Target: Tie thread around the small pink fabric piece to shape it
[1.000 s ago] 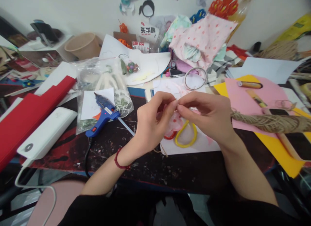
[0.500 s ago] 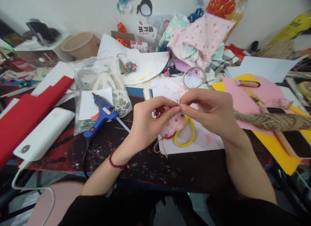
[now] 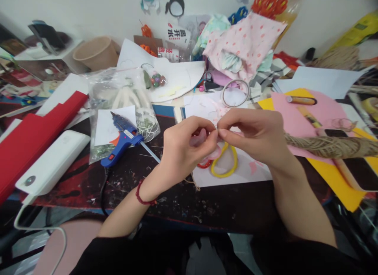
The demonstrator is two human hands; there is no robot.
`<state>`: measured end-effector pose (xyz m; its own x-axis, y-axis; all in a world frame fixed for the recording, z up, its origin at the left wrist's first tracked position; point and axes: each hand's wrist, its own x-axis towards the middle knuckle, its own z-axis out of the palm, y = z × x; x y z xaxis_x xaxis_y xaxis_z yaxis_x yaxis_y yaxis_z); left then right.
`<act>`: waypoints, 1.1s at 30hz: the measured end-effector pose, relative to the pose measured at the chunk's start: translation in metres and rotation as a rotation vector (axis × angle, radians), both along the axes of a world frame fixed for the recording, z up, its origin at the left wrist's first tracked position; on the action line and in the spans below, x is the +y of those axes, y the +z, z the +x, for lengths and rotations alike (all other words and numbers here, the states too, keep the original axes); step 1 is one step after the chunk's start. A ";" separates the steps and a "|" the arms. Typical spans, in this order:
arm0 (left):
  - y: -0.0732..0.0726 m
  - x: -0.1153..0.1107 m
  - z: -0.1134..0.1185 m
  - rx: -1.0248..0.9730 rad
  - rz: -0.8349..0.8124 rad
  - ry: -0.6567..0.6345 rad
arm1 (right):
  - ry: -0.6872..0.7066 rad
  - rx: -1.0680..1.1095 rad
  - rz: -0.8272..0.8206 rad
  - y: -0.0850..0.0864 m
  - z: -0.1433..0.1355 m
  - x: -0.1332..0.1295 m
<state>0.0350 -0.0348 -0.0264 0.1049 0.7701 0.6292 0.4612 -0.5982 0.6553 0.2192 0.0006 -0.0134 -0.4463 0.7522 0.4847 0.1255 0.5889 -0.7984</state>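
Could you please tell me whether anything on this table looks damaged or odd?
Yes, the tabletop looks stained: dark smears mark its red area near the white device, and pale specks dot its dark front.

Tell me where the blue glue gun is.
In the head view, the glue gun lies on the left, between the left hand and the white device, its nozzle over white paper.

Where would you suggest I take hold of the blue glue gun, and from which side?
I'd grip the blue glue gun by its handle, coming from the near left: it seems to lie flat, handle slanting that way, nozzle pointing away from the person, glue stick jutting out to the right.
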 end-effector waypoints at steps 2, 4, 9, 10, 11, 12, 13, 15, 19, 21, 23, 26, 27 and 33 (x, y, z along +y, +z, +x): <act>0.000 0.000 0.000 -0.024 -0.024 -0.005 | 0.004 0.000 0.001 0.000 0.000 -0.001; 0.000 0.000 0.001 -0.038 -0.044 -0.005 | 0.003 -0.019 0.008 0.000 0.000 -0.001; 0.000 -0.001 0.003 -0.077 -0.086 -0.043 | 0.025 -0.009 0.009 0.001 0.001 -0.003; 0.000 -0.001 0.002 -0.087 -0.093 -0.051 | 0.028 0.004 0.002 0.001 0.001 -0.003; 0.001 -0.001 0.002 -0.096 -0.100 -0.061 | 0.032 0.019 -0.008 0.001 0.001 -0.003; 0.001 -0.001 0.001 -0.104 -0.107 -0.075 | 0.035 0.039 -0.018 0.002 0.001 -0.003; 0.002 -0.001 -0.001 -0.108 -0.112 -0.091 | 0.039 0.060 -0.027 0.002 0.001 -0.003; 0.003 0.000 -0.003 -0.096 -0.096 -0.118 | 0.040 0.091 -0.039 0.002 0.001 -0.002; 0.003 0.001 -0.004 0.041 0.053 -0.060 | 0.018 0.099 -0.048 0.000 0.001 0.000; 0.001 0.002 -0.003 0.106 0.113 -0.001 | 0.004 0.097 -0.039 -0.002 0.000 0.001; 0.002 0.004 -0.002 0.130 0.135 0.044 | -0.010 0.111 -0.019 -0.002 -0.002 0.003; 0.012 0.008 -0.003 0.090 0.122 0.070 | -0.032 0.150 0.019 0.006 -0.008 0.008; 0.019 0.009 -0.004 0.069 0.115 0.069 | -0.042 0.149 0.047 0.012 -0.010 0.009; 0.089 0.016 -0.009 0.128 0.303 0.197 | -0.121 0.092 0.422 0.085 -0.024 0.015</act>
<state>0.0260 -0.0185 0.0628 0.0660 0.5647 0.8226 0.6529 -0.6479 0.3924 0.1952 0.0157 0.0711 -0.3075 0.5243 0.7941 0.1533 0.8509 -0.5024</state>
